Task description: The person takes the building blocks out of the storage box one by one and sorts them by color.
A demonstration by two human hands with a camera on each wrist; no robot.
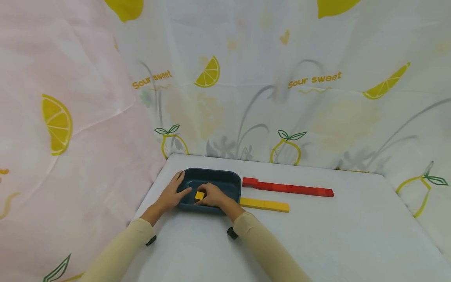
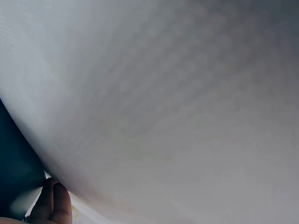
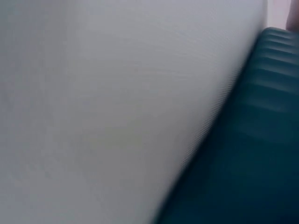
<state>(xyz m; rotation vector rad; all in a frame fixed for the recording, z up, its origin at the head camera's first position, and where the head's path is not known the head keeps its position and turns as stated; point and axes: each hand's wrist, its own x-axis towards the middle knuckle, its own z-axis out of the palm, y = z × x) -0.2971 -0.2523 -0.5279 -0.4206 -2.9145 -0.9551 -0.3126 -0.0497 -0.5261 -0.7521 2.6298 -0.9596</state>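
A dark teal rectangular tray (image 1: 221, 177) stands on the white table, and its outer wall (image 3: 243, 154) fills the lower right of the right wrist view. My left hand (image 1: 171, 194) holds the tray's left end, the thumb reaching over the inside and the fingers along the rim; in the left wrist view its fingers (image 2: 52, 203) lie beside the outer wall. Inside the tray, my right hand (image 1: 213, 196) pinches a small yellow block (image 1: 199, 195) between thumb and fingers. The right hand itself is out of sight in the right wrist view.
Right of the tray, yellow blocks (image 1: 269, 205) lie end to end in a row. Behind them runs a longer row of red blocks (image 1: 292, 188), with a raised-looking block at its left end. Lemon-print cloth (image 1: 246, 98) hangs behind the table (image 1: 338, 235).
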